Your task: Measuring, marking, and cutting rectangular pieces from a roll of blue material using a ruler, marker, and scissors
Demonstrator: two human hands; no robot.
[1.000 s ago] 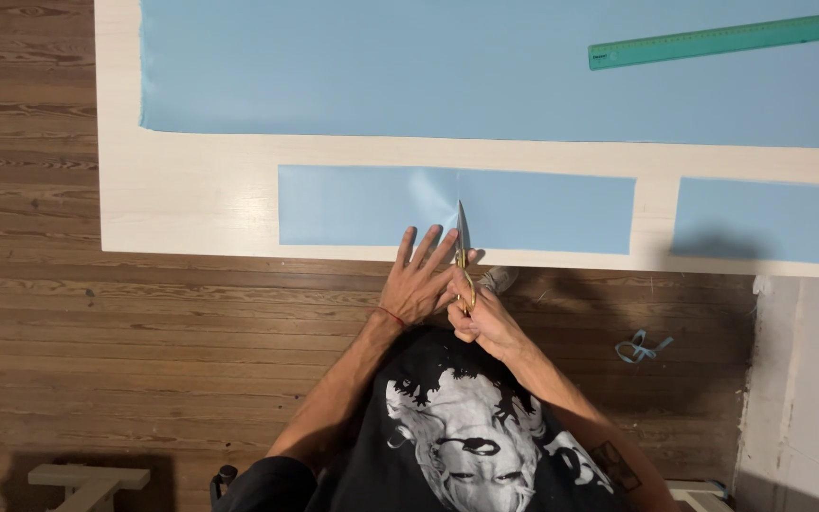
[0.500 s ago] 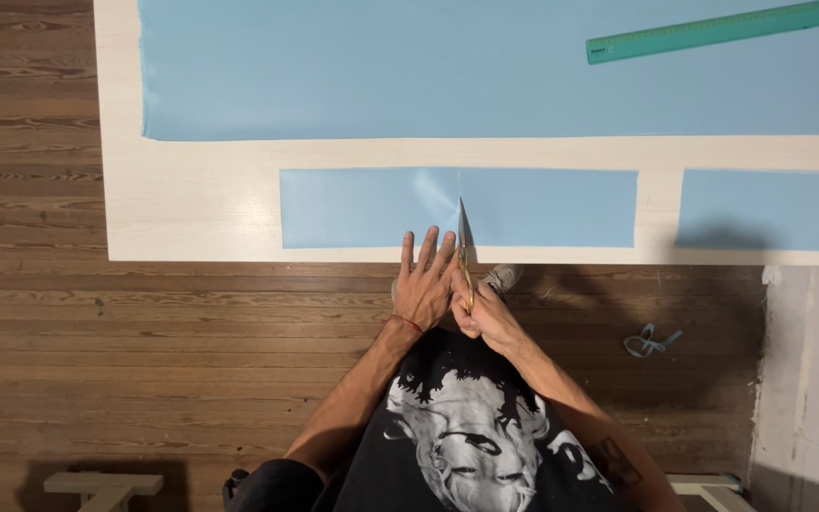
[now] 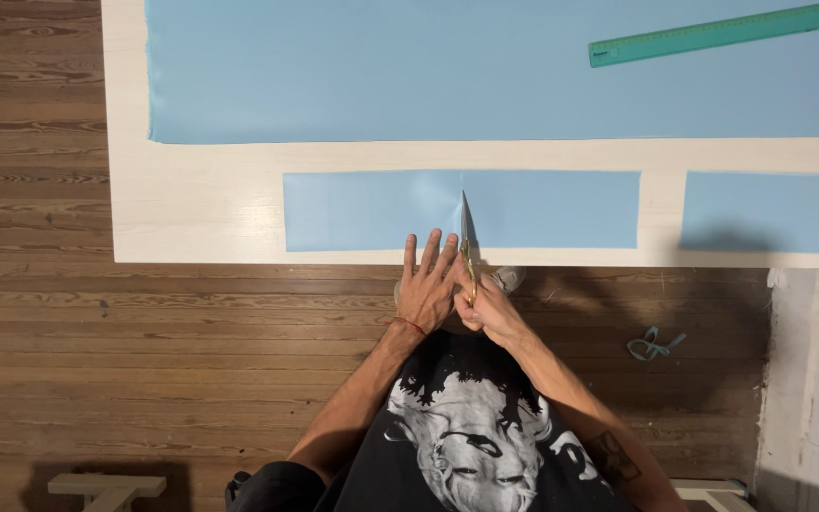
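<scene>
Taking the small blue strip [image 3: 372, 210] as my landmark, my left hand [image 3: 427, 289] lies flat at its near edge and my right hand [image 3: 483, 308] grips the scissors [image 3: 466, 237] cutting into it, so that middle is blocked. Left of the strip the pale board [image 3: 191, 204] lies bare, and beyond it a bare band separates it from the big blue sheet [image 3: 381, 71]. The green ruler [image 3: 718, 33] lies far off to its right.
</scene>
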